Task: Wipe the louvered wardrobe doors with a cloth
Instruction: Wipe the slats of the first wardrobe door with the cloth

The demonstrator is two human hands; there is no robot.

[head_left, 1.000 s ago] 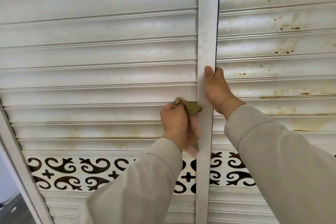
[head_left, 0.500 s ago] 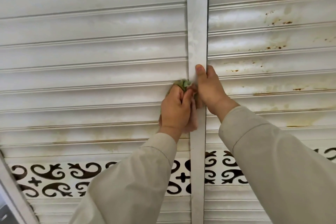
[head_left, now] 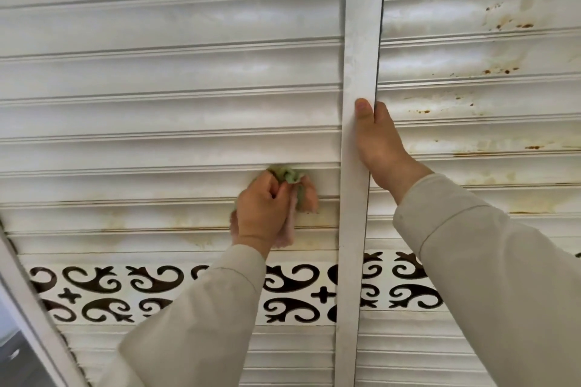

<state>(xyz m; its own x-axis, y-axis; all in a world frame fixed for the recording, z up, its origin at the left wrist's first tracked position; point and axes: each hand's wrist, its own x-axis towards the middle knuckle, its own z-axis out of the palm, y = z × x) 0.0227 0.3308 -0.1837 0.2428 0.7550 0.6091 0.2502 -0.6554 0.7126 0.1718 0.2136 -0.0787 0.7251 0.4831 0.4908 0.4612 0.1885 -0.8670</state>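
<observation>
Cloth shifted left off stile, left hand gripping it

Looks like a home interior; white louvered wardrobe doors fill the view. Ornamental cut-out scroll band at 7 o'clock; rust stains at 2.

You are wearing the single head camera, and it is looking forward and slightly upward, very close at the louvered wardrobe doors, with your arms reaching in from below.
</observation>
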